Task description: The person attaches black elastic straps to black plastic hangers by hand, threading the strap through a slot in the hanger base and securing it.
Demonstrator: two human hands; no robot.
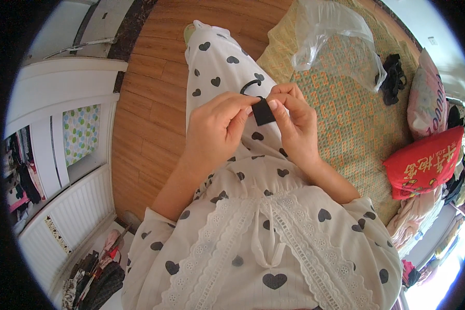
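Above my lap, both hands pinch a small flat black square with a black cord loop (264, 112). Its exact kind I cannot make out. The loop curves up from the top of the square, between the hands. My left hand (218, 123) grips the square's left edge between thumb and fingertips. On the right edge press the thumb and bent fingers of my right hand (297, 124). Below them spreads a white dress with black hearts (274, 165), worn by me, covering my legs.
To the right lies a green and orange woven bed mat (341, 134) with a clear plastic bag (341, 36), a black crumpled cloth (392, 80), a pink pillow (426, 101) and a red cushion (423, 163). At left, past the wood floor (147, 124), stands a white cabinet (72, 194) holding clothes.
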